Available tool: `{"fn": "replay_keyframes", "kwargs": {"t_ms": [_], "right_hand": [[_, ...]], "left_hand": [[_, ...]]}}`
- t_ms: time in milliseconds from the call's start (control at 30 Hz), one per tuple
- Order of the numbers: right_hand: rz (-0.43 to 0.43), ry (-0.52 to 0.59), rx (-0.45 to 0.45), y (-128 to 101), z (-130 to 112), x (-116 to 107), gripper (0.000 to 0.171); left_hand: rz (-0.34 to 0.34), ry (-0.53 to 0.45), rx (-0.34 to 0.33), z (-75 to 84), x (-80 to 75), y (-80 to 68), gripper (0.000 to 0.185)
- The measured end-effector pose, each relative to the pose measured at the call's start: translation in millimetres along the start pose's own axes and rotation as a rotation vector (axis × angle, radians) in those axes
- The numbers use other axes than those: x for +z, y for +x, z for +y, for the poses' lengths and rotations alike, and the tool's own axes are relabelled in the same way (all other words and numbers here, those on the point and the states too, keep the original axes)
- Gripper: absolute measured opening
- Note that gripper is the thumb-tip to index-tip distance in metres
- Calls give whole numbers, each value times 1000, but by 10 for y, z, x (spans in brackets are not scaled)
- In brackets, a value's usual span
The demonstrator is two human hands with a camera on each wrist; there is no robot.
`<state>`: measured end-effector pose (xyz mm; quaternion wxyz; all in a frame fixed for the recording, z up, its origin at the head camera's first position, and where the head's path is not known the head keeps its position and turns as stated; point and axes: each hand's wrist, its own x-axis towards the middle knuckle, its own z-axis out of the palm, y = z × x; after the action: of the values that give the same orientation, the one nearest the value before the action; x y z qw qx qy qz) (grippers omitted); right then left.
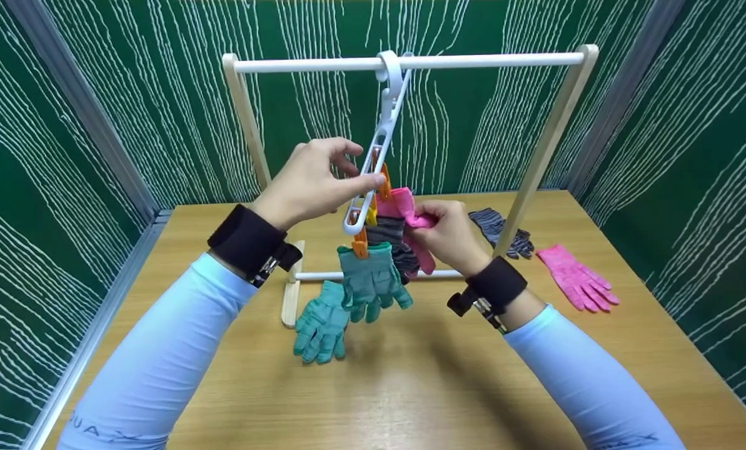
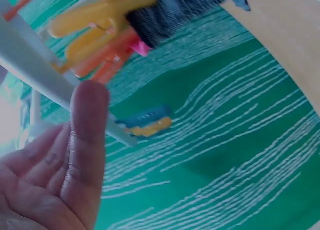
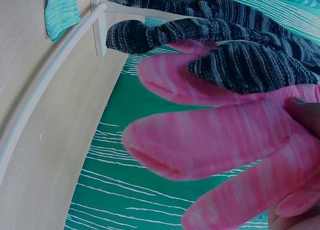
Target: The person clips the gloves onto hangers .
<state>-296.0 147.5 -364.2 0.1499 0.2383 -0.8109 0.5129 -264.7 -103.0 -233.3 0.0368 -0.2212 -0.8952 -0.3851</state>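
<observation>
Right hand (image 1: 451, 236) has its grip on a pink glove (image 1: 401, 200) near the hanger (image 1: 387, 109). Left hand (image 1: 310, 184): grip wide, thumb at an orange clip (image 1: 384, 189).

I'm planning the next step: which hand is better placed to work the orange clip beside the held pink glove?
Probably the left hand: its thumb is at the orange clip on the hanger, while the right hand is lower, busy pinching the pink glove.
</observation>
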Motion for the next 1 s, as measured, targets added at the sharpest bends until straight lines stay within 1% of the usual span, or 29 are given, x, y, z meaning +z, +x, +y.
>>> {"fn": "replay_keyframes", "kwargs": {"t_ms": [133,267,367,500,900,1000], "right_hand": [[2,-1,-3,0,-4,-4,7],[-4,-10,-2,1,-6,-5,6],[-6,-15,-4,2,-1,0,5],[0,-18,0,-1,-2,10,6],[26,-42,-12,-22,-5,-9,8],[24,-41,-14,-29,1,-20,12]], "left_hand": [[-4,41,-40,108,20,-16,66],[24,61,-42,156,54,-5,58],[49,60,-30,164,84,12,51],[61,50,-24,174,107,25,44],[47,78,-52,175,60,48,30],[43,82,-58,169,39,39,29]]}}
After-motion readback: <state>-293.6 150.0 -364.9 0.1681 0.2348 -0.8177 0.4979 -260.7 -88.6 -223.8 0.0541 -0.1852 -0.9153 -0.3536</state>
